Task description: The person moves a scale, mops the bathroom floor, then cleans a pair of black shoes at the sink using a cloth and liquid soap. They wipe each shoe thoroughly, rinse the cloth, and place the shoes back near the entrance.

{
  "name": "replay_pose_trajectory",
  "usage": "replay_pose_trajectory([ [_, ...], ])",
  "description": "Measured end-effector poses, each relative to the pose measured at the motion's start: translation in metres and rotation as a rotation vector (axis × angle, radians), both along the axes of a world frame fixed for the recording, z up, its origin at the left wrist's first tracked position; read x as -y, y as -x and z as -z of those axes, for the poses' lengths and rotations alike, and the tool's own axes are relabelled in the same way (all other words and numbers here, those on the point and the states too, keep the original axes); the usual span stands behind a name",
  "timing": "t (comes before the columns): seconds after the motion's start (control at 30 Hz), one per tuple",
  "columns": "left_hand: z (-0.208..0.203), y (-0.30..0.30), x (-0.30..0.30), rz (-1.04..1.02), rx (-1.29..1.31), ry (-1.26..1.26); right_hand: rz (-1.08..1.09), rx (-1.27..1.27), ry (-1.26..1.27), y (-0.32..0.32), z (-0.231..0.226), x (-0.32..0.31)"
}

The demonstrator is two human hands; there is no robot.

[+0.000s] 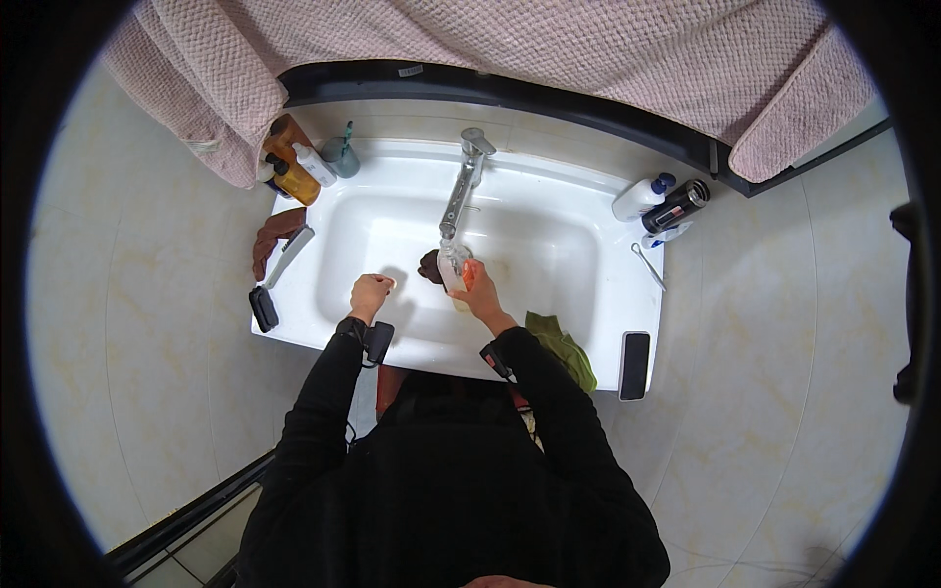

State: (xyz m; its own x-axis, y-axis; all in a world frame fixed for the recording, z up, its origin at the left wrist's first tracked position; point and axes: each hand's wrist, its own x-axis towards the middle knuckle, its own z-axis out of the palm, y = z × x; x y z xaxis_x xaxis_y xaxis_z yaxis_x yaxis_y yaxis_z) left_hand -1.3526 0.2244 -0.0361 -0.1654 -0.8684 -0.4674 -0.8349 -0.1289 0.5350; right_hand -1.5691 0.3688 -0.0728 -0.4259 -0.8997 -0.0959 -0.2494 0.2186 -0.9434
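Note:
My right hand [478,296] grips a clear plastic bottle [450,263] with an orange patch on its side. The bottle's mouth is right under the spout of the chrome faucet [459,191], and it stands over the white sink basin [368,230]. Beside the bottle, a dark brown bunched cloth [429,267] lies on the basin floor. My left hand [370,294] is closed over the near left of the basin. Something small and pale shows at its fingertips, too small to name.
On the left rim are a brown cloth [274,240], a grey-handled tool [291,257], a black object [263,309], bottles [296,179] and a cup [341,157]. On the right are a pump bottle [639,199], a black flask [676,206], a phone [634,366] and a green cloth [564,353].

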Motion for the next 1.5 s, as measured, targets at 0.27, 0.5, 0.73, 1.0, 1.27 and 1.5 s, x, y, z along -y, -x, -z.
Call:
replay_pose_trajectory([
  [0.27,0.001,-0.005,0.001,0.024,0.090,0.143,0.003,0.010,-0.004,-0.001,0.002,-0.001],
  [0.5,-0.061,0.036,0.019,0.191,-0.251,0.404,0.000,-0.011,0.028,0.000,0.006,0.000],
  [0.73,-0.175,0.142,0.033,0.674,-0.254,0.623,0.032,0.073,-0.003,-0.002,0.009,0.003],
  [1.0,-0.184,0.196,0.035,0.924,-0.158,0.693,0.011,0.039,0.108,-0.003,0.020,0.001],
  [1.27,-0.165,0.169,0.022,0.605,-0.549,0.523,0.006,0.051,0.013,0.008,-0.011,-0.033],
  [1.5,-0.139,0.082,-0.036,0.273,-0.540,-0.271,-0.092,0.026,-0.013,0.001,-0.059,-0.058],
])
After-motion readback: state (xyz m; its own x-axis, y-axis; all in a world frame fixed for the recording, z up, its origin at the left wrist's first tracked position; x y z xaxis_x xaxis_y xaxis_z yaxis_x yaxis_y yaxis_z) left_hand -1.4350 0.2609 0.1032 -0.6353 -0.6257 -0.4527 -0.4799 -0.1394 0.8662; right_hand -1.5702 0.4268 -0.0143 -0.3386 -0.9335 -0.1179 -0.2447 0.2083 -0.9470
